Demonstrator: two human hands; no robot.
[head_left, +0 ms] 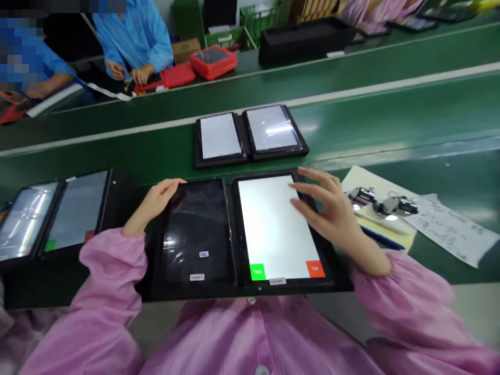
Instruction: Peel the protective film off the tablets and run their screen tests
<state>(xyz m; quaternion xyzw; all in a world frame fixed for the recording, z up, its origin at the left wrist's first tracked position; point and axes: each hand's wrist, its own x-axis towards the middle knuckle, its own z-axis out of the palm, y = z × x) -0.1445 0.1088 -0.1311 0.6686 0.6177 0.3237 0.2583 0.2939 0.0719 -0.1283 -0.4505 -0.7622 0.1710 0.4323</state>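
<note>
As my right hand (332, 208) spreads over the lit tablet (273, 229), my left hand (154, 200) curls on the far edge of the dark tablet (197, 234), grip unclear.

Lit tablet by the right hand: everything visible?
The black-bezelled tablet lies flat in a black case beside a dark-screened tablet. Its white-lit screen shows a green Pass button bottom left and a red Fail button bottom right; a small white label sits on the lower bezel. The right hand covers its upper right corner.

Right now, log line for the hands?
left hand | on top edge of unlit black tablet | right hand | over lit white-screen tablet | green Pass button, red Fail button
</note>
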